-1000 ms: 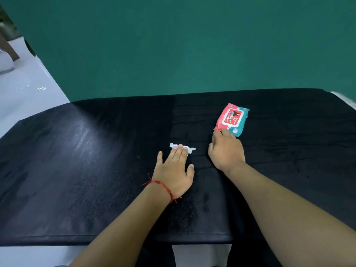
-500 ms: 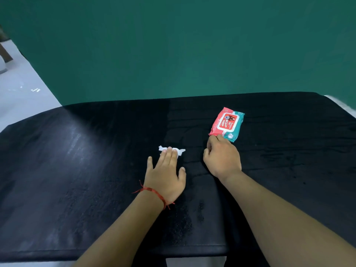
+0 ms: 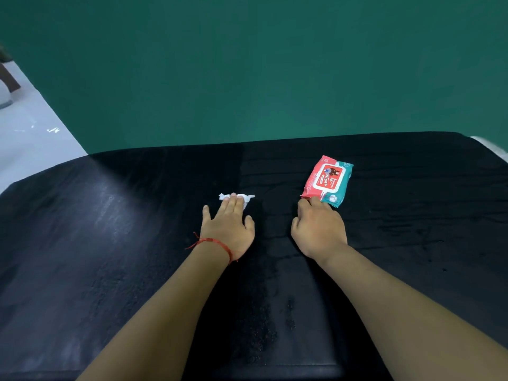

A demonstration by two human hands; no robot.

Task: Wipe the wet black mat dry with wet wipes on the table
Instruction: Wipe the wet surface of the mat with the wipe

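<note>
A black mat (image 3: 110,243) covers the table, with damp streaks and a grey sheen on its left part. My left hand (image 3: 229,226), with a red string at the wrist, lies flat with straight fingers pressing a small crumpled white wipe (image 3: 248,198) onto the mat's middle. To the right lies a red and teal pack of wet wipes (image 3: 328,180). My right hand (image 3: 319,229) has its fingers curled and pinches the pack's near corner.
A green wall (image 3: 247,64) stands behind the table. A pale floor (image 3: 27,138) shows at the left, past the mat's edge. A white edge (image 3: 492,144) shows at the far right corner.
My left hand has slid the white wipe a little to the left, away from the pack. My right hand stays at the pack's near end.
</note>
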